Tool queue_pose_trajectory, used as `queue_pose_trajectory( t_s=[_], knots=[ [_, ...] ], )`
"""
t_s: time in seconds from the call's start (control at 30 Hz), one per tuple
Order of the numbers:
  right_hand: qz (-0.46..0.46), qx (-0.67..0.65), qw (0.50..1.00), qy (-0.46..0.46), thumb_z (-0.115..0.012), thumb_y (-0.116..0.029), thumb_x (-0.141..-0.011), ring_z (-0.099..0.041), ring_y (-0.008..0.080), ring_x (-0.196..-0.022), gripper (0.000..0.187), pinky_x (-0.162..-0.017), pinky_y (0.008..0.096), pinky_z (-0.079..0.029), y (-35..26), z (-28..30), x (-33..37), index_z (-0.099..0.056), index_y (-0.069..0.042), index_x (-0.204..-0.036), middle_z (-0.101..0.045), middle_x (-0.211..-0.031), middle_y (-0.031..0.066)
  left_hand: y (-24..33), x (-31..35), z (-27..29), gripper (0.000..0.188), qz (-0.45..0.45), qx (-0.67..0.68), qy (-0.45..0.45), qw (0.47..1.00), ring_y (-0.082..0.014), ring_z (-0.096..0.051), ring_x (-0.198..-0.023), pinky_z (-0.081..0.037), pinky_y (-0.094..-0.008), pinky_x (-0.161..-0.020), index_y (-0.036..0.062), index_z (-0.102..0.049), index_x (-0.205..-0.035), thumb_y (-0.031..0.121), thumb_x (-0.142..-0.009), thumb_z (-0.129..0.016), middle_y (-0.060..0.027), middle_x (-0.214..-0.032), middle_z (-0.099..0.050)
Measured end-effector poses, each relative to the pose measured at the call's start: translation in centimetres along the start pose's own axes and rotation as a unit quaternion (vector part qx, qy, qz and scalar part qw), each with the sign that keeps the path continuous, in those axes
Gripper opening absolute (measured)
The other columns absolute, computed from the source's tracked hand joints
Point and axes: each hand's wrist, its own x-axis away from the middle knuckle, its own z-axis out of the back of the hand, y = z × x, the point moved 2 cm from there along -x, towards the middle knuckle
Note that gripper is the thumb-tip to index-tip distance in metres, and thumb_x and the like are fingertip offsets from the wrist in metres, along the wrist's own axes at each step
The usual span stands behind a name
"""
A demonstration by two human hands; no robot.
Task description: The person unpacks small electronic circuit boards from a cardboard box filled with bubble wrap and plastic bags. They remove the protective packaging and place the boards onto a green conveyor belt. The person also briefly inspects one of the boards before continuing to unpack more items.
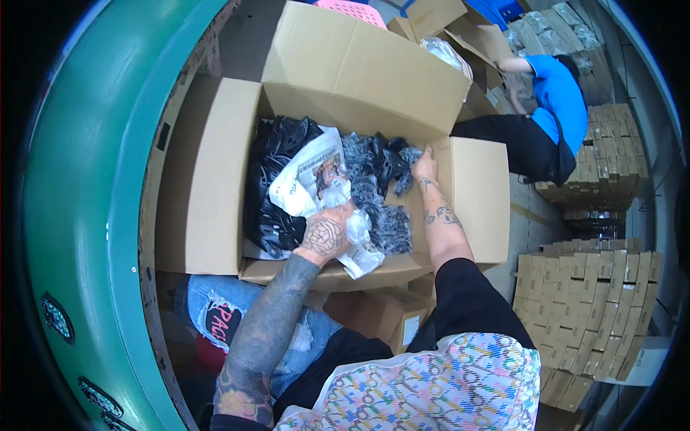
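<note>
A large open cardboard box (345,276) stands in front of me. Black molded plastic parts (277,187) fill its left side, and several black pieces in clear plastic wrap (366,190) lie in the middle and right. Over the contents lies a crumpled printed paper sheet (305,176). My left hand (327,231), back upward, is closed around crumpled clear plastic (357,226) beside the paper; its fingertips are partly hidden. At the box's right inner wall, my right hand (425,169) grips a small plastic-wrapped black piece (408,169).
A green rounded metal body (86,179) runs along my left. Behind the box's raised flap (359,57) are a pink basket (352,10) and more open cartons (478,39). A person in a blue shirt (560,100) bends over them. Stacked cartons (582,309) stand at right.
</note>
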Motion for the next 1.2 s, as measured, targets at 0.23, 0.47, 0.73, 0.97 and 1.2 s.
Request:
queue_pose_trajectory(
  t_s=[0.23, 0.47, 0.73, 0.97, 1.2],
  knots=[
    [0.125, 0.015, 0.988, 0.087, -0.053, -0.024, -0.084, -0.062, 0.0422, -0.087, 0.023, -0.077, 0.0498, -0.049, 1.8, -0.9, -1.9, -0.068, -0.007, -0.086, -0.065, -0.088, 0.0223, -0.4, 0.4, -0.9, 0.024, -0.042, 0.015, 0.025, 0.999, -0.0332, -0.065, -0.080, -0.052, -0.0429, -0.068, 0.0058, -0.056, -0.093, 0.023, -0.078, -0.062, -0.0143, -0.084, -0.065],
    [0.013, -0.329, 0.937, 0.115, -0.068, -0.019, -0.083, -0.064, 0.0167, -0.070, 0.019, -0.066, 0.0303, -0.051, 0.4, 6.5, 5.7, -0.066, -0.001, -0.089, -0.068, -0.075, 0.0086, 0.2, -0.1, -0.7, 0.026, 0.009, -0.003, -0.077, 0.997, -0.0332, -0.065, -0.089, -0.051, -0.0438, -0.076, 0.0075, -0.058, -0.095, 0.025, -0.076, -0.061, -0.0159, -0.092, -0.066],
    [0.259, -0.167, 0.906, 0.291, -0.066, -0.012, -0.083, -0.062, 0.0209, -0.070, 0.011, -0.066, 0.0320, -0.050, -1.4, 11.7, 9.6, -0.064, -0.002, -0.087, -0.064, -0.081, 0.0100, 0.6, 0.0, 0.6, 0.034, 0.000, -0.004, -0.053, 0.999, -0.0336, -0.065, -0.090, -0.051, -0.0451, -0.076, 0.0098, -0.056, -0.108, 0.026, -0.078, -0.061, -0.0162, -0.094, -0.066],
    [0.159, -0.275, 0.902, 0.293, -0.066, -0.011, -0.081, -0.062, 0.0215, -0.069, 0.010, -0.064, 0.0332, -0.050, -2.2, 12.6, 11.4, -0.063, -0.002, -0.085, -0.063, -0.078, 0.0098, 0.5, -0.1, 0.4, 0.079, 0.050, 0.046, 0.003, 0.998, -0.0397, -0.065, -0.080, -0.052, -0.0480, -0.070, 0.0152, -0.029, -0.139, 0.032, -0.074, -0.070, -0.0243, -0.090, -0.065],
    [0.297, -0.371, 0.842, -0.255, -0.068, -0.009, -0.082, -0.058, 0.0078, -0.073, 0.012, -0.066, 0.0245, -0.048, -7.4, 5.9, 20.8, -0.061, -0.003, -0.088, -0.061, -0.079, 0.0010, 1.5, 0.6, 2.0, 0.076, 0.015, 0.059, 0.071, 0.996, -0.0380, -0.065, -0.079, -0.052, -0.0460, -0.070, 0.0093, -0.034, -0.138, 0.030, -0.074, -0.069, -0.0212, -0.088, -0.065]
  ],
)
